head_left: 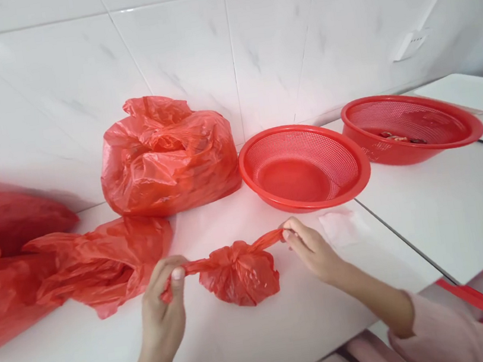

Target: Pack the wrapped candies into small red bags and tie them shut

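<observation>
Between 2 hands (162, 305), a small bag (241, 277) stretches sideways.

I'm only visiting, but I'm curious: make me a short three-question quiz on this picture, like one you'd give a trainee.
1. True or false: the left hand and the right hand each grip a twisted end of the small red bag.

2. Which of these is closest to the white scale?
a) the large bag against the wall
b) the basket with small pieces inside
c) the small red bag

3. How many red mesh baskets show their whole rim?

Key: 1. True. 2. b. 3. Two: the basket with small pieces inside and the left basket beside it.
</observation>
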`<action>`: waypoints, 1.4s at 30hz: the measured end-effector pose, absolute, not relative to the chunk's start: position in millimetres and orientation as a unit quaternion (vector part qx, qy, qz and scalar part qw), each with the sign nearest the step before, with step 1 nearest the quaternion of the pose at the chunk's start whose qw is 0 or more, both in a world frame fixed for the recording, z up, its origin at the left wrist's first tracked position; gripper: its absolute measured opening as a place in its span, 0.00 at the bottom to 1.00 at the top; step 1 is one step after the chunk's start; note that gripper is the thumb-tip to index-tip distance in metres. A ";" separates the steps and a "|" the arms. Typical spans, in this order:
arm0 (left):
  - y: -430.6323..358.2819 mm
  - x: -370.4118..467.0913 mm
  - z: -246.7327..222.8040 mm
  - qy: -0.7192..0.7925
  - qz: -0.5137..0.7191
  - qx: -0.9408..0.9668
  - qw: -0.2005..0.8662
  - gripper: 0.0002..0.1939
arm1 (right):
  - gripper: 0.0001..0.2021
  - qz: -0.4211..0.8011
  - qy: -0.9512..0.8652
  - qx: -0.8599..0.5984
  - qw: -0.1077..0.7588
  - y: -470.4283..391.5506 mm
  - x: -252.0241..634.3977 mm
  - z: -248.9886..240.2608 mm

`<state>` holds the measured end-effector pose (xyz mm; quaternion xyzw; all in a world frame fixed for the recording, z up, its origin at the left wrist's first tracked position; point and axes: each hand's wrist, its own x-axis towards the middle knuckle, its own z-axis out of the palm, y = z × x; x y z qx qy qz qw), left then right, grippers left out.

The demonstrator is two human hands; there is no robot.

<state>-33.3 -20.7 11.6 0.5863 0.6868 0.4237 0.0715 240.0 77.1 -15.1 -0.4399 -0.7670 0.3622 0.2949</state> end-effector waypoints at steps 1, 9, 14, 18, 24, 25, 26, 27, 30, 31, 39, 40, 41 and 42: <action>-12.6 -24.3 8.6 0.674 0.431 0.596 0.072 0.17 | 0.11 0.358 -0.755 -0.449 0.316 71.2 225.0 -17.0; 10.7 22.2 -28.0 0.694 0.316 0.628 0.152 0.19 | 0.13 0.295 -0.835 -0.415 0.210 59.9 175.5 -46.8; 5.4 25.8 -39.0 0.707 0.287 0.621 0.179 0.20 | 0.11 0.284 -0.840 -0.430 0.172 68.9 183.1 -56.7; 9.1 28.3 -45.5 0.721 0.282 0.604 0.188 0.20 | 0.11 0.285 -0.837 -0.433 0.173 68.3 180.6 -60.3; 6.6 15.4 -42.6 0.729 0.299 0.580 0.204 0.20 | 0.11 0.276 -0.831 -0.445 0.187 76.1 192.0 -63.2; 5.3 10.6 -41.7 0.735 0.305 0.572 0.199 0.21 | 0.12 0.272 -0.828 -0.452 0.190 78.9 196.4 -63.6; 4.0 6.0 -41.3 0.741 0.308 0.564 0.193 0.21 | 0.12 0.268 -0.825 -0.459 0.191 81.7 200.8 -64.0; 2.8 2.2 -41.7 0.747 0.308 0.559 0.186 0.21 | 0.13 0.264 -0.823 -0.465 0.192 84.1 204.8 -64.3; 0.2 -0.3 -48.2 0.750 0.287 0.569 0.176 0.20 | 0.12 0.254 -0.824 -0.471 0.187 87.0 211.1 -64.7; -0.2 2.1 -51.6 0.749 0.275 0.578 0.173 0.20 | 0.11 0.249 -0.825 -0.473 0.185 86.1 210.8 -64.7; -1.3 31.5 -70.8 0.727 0.193 0.644 0.140 0.16 | 0.07 0.206 -0.846 -0.470 0.143 63.0 193.4 -72.8; -1.3 33.0 -71.7 0.725 0.188 0.649 0.135 0.16 | 0.05 0.201 -0.850 -0.467 0.137 61.2 192.0 -74.9; -1.2 34.0 -72.5 0.723 0.184 0.653 0.130 0.16 | 0.04 0.196 -0.853 -0.465 0.132 60.0 190.9 -77.0; -1.1 34.6 -73.3 0.722 0.181 0.656 0.125 0.16 | 0.03 0.191 -0.856 -0.463 0.128 59.5 190.1 -78.8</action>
